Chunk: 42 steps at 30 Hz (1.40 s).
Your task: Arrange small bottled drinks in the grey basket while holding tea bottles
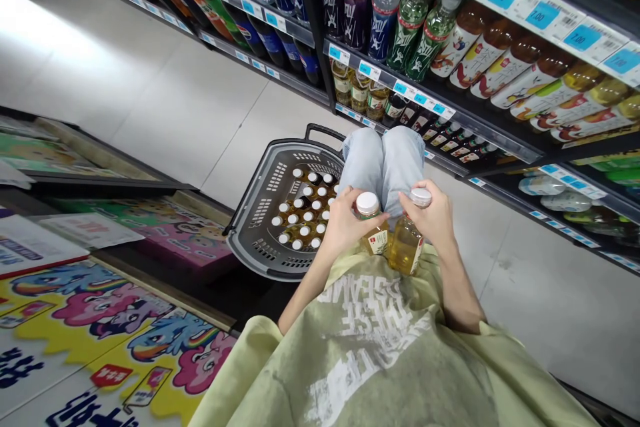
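Note:
My left hand is wrapped round the neck of a bottle of yellow drink with a white cap and a pale label. Beside it, my right hand grips a second bottle of yellow drink, also white-capped, just below its cap. Both bottles are in front of my shirt, above my lap, close together. To the left of my knees stands a grey shopping basket with a black handle. Several white-capped bottles stand upright in it; my left forearm and leg hide its right part.
Shelves of bottled drinks run along the front and right, with a price-tag edge close beyond my knees. Cartoon-printed boxes and a display stand are at my left. Pale floor tiles lie between.

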{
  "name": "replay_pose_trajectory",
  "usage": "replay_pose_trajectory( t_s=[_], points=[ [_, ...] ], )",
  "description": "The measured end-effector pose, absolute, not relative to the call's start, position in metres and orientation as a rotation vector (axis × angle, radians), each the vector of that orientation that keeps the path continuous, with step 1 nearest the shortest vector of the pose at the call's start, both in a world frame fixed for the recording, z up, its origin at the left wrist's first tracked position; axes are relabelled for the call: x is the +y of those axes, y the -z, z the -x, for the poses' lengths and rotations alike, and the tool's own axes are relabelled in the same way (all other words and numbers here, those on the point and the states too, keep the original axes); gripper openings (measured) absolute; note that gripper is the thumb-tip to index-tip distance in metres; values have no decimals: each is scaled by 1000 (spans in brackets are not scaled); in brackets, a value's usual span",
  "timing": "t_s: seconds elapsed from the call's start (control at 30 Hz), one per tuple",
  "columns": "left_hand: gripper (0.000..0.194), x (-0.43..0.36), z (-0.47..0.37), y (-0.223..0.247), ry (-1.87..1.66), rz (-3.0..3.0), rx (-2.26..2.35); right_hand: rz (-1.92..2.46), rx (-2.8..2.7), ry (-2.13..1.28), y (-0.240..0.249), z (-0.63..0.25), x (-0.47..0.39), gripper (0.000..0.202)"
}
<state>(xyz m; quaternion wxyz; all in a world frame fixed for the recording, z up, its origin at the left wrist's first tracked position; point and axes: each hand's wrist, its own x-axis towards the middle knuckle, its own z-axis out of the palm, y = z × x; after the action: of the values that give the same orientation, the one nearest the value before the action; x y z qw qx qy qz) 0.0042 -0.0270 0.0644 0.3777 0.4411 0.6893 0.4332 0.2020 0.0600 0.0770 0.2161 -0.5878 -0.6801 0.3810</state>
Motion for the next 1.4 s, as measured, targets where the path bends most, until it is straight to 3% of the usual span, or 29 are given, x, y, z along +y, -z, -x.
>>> replay_pose_trajectory(
  t_s=[0.23, 0.47, 0.7, 0.93, 1.17, 1.4],
  points=[
    [23, -36, 16, -82, -989, -1440, 1881, 1579, -1782, -1297, -64, -207, 61, 47],
    [28, -53, 48, -91, -1003, -1493, 2159, 1607, -1693, -1441, -27, -216, 71, 66],
    [25, -67, 103, -99, -1097, -1257, 2587, 1591, -1783, -1405, -13, -213, 74, 63],
    [22, -73, 172, -13, -897, -1173, 2833, 1657, -1851, -1270, -10, -204, 78, 64],
    [20, -85, 223, 62, -268, -1110, 2742, 1481, -1660, -1489, 2, -206, 80, 51],
    [23, -82, 230, 135, -256, -1004, 2622, 1500, -1497, -1620, 0, -207, 78, 46]
  ],
)
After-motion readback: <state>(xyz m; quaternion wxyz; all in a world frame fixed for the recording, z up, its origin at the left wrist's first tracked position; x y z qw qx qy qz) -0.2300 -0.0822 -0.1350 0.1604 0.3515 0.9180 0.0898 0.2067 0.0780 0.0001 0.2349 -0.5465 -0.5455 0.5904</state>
